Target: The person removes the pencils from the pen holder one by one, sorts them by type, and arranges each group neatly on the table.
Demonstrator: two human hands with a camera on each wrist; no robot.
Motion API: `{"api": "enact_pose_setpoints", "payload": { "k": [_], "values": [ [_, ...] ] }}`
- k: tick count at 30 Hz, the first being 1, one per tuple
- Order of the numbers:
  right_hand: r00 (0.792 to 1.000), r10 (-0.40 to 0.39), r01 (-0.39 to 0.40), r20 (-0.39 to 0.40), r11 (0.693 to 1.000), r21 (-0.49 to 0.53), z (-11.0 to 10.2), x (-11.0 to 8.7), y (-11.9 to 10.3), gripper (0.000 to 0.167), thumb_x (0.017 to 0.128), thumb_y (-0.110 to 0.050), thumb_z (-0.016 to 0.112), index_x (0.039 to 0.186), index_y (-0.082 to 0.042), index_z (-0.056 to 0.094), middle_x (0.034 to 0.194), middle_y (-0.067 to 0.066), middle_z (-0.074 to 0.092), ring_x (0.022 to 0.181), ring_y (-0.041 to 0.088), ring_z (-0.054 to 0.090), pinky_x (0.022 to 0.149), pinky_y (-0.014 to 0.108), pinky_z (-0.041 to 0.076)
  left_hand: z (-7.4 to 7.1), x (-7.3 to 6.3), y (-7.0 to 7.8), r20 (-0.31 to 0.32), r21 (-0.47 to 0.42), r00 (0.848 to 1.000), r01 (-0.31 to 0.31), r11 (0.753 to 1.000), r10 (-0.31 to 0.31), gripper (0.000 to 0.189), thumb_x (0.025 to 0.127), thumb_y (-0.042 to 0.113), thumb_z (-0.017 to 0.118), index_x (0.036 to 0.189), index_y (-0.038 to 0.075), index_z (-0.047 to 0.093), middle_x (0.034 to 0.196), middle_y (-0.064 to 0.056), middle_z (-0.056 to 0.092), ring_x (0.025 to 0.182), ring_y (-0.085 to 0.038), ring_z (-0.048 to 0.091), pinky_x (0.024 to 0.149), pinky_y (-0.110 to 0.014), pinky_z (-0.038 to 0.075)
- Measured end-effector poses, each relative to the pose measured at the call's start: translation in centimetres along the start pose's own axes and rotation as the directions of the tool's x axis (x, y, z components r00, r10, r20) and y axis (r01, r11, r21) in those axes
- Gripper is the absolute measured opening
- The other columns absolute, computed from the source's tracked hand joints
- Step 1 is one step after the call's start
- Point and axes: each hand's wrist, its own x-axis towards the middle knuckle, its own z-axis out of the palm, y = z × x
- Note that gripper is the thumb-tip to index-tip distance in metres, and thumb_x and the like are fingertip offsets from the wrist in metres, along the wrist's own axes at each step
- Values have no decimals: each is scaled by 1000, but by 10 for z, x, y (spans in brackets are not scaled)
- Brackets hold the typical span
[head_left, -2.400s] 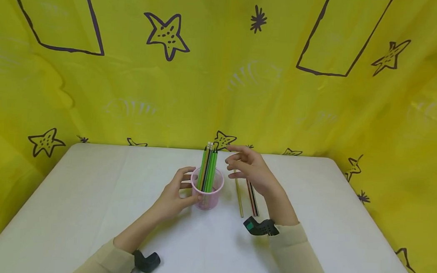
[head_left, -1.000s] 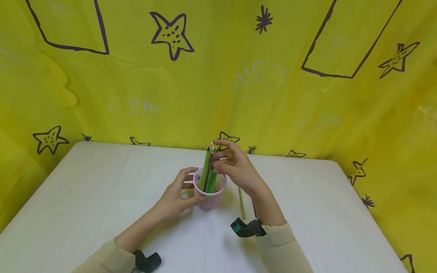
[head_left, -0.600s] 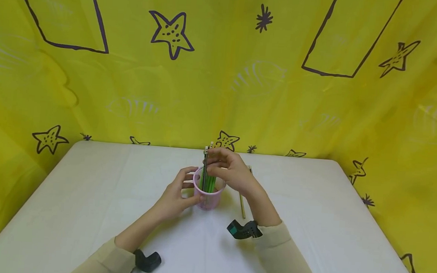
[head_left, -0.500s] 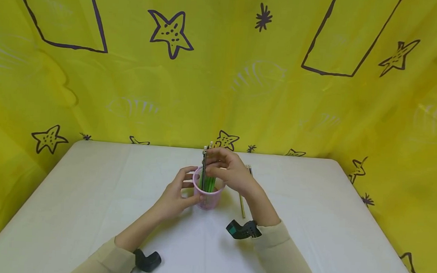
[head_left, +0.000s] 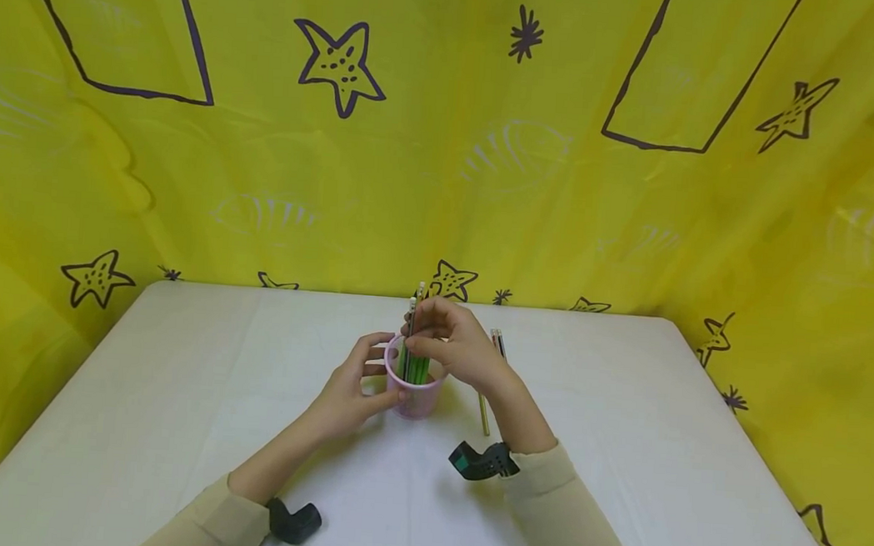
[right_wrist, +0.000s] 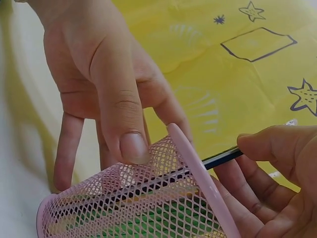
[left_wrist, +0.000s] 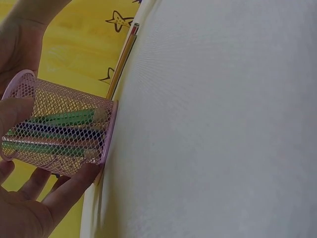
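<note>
My left hand (head_left: 347, 393) grips the pink mesh pencil cup (head_left: 422, 401), with the thumb on its near side and the fingers around its left side. The cup stands upright on the white table and holds several pencils, among them green pencils (head_left: 421, 371) and dark ones. My right hand (head_left: 457, 341) is over the cup's mouth. Its thumb and fingers pinch a dark pencil (right_wrist: 223, 157), whose lower end is inside the cup. Through the mesh in the left wrist view, green pencils (left_wrist: 64, 118) show. Part of the bundle is hidden behind the right hand.
A yellow pencil (head_left: 483, 414) lies on the table (head_left: 251, 362) right of the cup, partly under the right forearm. Beside it, more pencils (head_left: 499, 344) show their ends behind the right wrist. A yellow patterned cloth (head_left: 428, 181) hangs beyond the table's far edge.
My right hand has moved left from beside the cup to over it and taken hold of the dark pencil, which now stands nearer the cup's left side. The left hand keeps its grip.
</note>
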Motion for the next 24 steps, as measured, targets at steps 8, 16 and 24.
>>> {"api": "enact_pose_setpoints", "payload": {
  "k": [8, 16, 24],
  "values": [
    [1000, 1, -1, -6, 999, 50, -3, -1, -2, 26, 92, -1, 67, 116, -2, 58, 111, 16, 67, 99, 25, 66, 86, 37, 58, 0, 0, 1, 4, -2, 1000, 3, 1000, -3, 79, 85, 17, 80, 148, 24, 33, 142, -14, 52, 126, -37, 56, 95, -50, 55],
    [999, 8, -6, -36, 998, 69, -9, -2, -4, 25, 92, 0, 65, 116, -3, 57, 113, 14, 62, 102, 27, 66, 90, 38, 57, -1, 0, -2, 3, -6, 1000, -24, 1000, 24, 77, 85, 14, 80, 147, 23, 34, 140, -15, 53, 124, -37, 57, 93, -48, 56],
    [998, -15, 23, -58, 991, 134, -16, -5, -8, 29, 93, 0, 66, 120, 0, 56, 114, 17, 62, 99, 28, 67, 87, 38, 59, 0, 0, -1, -3, -13, 1000, -22, 1000, 22, 77, 84, 13, 80, 147, 22, 35, 140, -15, 54, 123, -37, 58, 92, -49, 56]
  ]
}}
